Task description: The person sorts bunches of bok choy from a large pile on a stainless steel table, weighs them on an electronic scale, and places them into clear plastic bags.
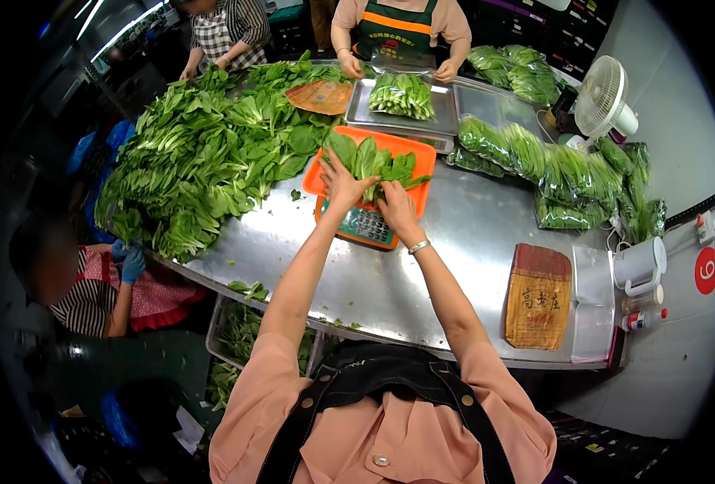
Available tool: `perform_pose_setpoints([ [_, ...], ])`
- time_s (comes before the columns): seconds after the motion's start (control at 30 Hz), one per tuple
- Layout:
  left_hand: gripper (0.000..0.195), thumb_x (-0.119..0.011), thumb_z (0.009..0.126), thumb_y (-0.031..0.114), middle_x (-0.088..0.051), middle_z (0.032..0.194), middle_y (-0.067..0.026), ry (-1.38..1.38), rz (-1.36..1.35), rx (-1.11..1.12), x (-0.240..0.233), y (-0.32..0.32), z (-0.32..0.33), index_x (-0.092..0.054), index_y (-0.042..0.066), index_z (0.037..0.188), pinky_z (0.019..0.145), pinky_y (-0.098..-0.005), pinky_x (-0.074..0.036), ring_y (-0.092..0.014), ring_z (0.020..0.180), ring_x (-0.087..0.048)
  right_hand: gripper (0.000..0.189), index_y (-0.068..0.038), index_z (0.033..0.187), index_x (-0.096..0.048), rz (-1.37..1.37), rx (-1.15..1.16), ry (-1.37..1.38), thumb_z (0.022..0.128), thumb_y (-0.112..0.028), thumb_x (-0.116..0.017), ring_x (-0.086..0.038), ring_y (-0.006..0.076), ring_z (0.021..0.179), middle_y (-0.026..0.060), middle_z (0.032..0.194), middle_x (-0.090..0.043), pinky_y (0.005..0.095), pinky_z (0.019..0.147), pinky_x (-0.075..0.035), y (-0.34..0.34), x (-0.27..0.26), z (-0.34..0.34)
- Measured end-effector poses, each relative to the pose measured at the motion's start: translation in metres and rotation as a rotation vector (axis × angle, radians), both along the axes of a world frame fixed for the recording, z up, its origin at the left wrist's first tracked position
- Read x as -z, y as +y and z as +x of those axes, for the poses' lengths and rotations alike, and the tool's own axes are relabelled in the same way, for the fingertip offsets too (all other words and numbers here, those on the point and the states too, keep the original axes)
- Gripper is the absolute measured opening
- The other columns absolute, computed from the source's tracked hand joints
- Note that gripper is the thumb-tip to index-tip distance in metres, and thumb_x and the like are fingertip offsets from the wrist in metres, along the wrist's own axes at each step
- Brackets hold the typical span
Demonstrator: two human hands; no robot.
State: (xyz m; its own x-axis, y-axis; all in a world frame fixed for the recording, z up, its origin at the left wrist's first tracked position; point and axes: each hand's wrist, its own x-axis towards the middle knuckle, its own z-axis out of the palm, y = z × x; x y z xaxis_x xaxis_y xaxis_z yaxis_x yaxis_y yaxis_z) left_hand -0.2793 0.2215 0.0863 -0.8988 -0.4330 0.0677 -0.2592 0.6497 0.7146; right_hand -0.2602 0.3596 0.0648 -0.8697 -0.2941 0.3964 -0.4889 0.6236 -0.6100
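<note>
A bunch of leafy greens (372, 160) lies in an orange plastic tray (421, 151) on a digital scale (372, 225) with a keypad. My left hand (345, 184) rests on the left side of the bunch, its fingers spread and touching the leaves. At the near right side of the same bunch is my right hand (398, 209), fingers bent against the leaves. Whether those fingers grip any stems is hidden. A bracelet circles my right wrist.
A big heap of loose greens (212, 145) covers the table's left side. Bagged greens (539, 160) are stacked at the right, near a white fan (602, 97). Across the table a person handles a bag of greens (401, 97) over a metal tray (357, 115). A wooden board (538, 296) lies at right.
</note>
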Motion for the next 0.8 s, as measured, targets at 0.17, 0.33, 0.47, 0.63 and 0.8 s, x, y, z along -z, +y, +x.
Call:
perform_pose_setpoints([
  [0.17, 0.121, -0.079, 0.051, 0.039, 0.007, 0.140, -0.0215, -0.092, -0.122, 0.019, -0.001, 0.019, -0.001, 0.004, 0.020, 0.136, 0.087, -0.0682, -0.022, -0.053, 0.122, -0.010, 0.016, 0.000, 0.085, -0.051, -0.129, -0.055, 0.040, 0.071, -0.007, -0.056, -0.053, 0.0340, 0.076, 0.0155, 0.078, -0.052, 0.0415, 0.066, -0.043, 0.007, 0.006, -0.004],
  [0.33, 0.117, -0.080, 0.053, 0.028, 0.011, 0.140, -0.0188, -0.114, -0.189, 0.040, 0.010, 0.022, -0.004, 0.003, 0.020, 0.136, 0.088, -0.0693, -0.019, -0.054, 0.122, -0.006, 0.015, -0.002, 0.084, -0.051, -0.097, -0.080, -0.044, 0.072, -0.009, -0.056, -0.053, 0.0341, 0.076, 0.0159, 0.080, -0.052, 0.0424, 0.065, -0.043, 0.009, 0.014, 0.023],
  [0.47, 0.117, -0.080, 0.053, 0.028, 0.011, 0.141, -0.0165, -0.153, -0.188, 0.031, 0.009, 0.019, -0.004, 0.002, 0.022, 0.136, 0.089, -0.0688, -0.017, -0.054, 0.122, -0.005, 0.019, -0.004, 0.088, -0.053, 0.054, -0.442, -0.135, 0.072, -0.013, -0.059, -0.054, 0.0316, 0.079, 0.0150, 0.083, -0.052, 0.0418, 0.065, -0.043, 0.012, 0.035, 0.073],
  [0.63, 0.118, -0.080, 0.052, 0.030, 0.011, 0.141, -0.0152, -0.163, -0.142, 0.042, 0.007, 0.018, -0.005, 0.003, 0.023, 0.136, 0.090, -0.0681, -0.017, -0.053, 0.123, -0.005, 0.023, -0.005, 0.090, -0.053, -0.009, -0.041, -0.042, 0.071, -0.013, -0.062, -0.055, 0.0295, 0.075, 0.0114, 0.086, -0.052, 0.0382, 0.063, -0.045, 0.015, -0.023, 0.054],
  [0.8, 0.120, -0.080, 0.051, 0.032, 0.009, 0.141, -0.0155, -0.177, -0.116, 0.044, 0.001, 0.014, -0.008, 0.004, 0.023, 0.136, 0.091, -0.0667, -0.018, -0.050, 0.124, -0.007, 0.014, -0.003, 0.082, -0.054, -0.039, -0.124, 0.155, 0.071, -0.010, -0.061, -0.054, 0.0293, 0.070, 0.0099, 0.076, -0.053, 0.0375, 0.060, -0.045, 0.010, 0.003, 0.023],
])
